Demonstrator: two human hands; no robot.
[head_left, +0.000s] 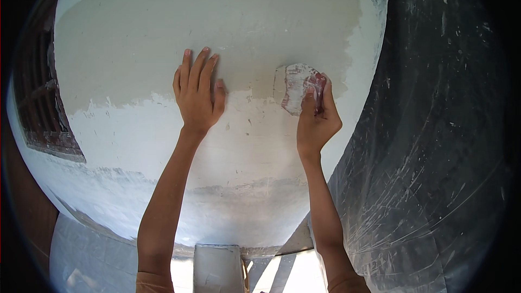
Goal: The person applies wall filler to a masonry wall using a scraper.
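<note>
In front of me is a pale wall with a broad damp-looking grey-beige coat over its upper part. The lower border of this coat is ragged, with white surface below. My left hand lies against the wall across that border, its fingers stretched upward and slightly apart, holding nothing. To its right, my right hand grips a flat putty scraper by its right side, thumb on the face toward me. White filler is smeared over the scraper, with reddish patches showing through. Its left edge rests at or very near the wall.
At the left a dark brown barred window is set in the wall. Dark, white-speckled plastic sheeting hangs along the right. Below, between my forearms, stands a grey rectangular object. Greyish sheeting covers the lower left.
</note>
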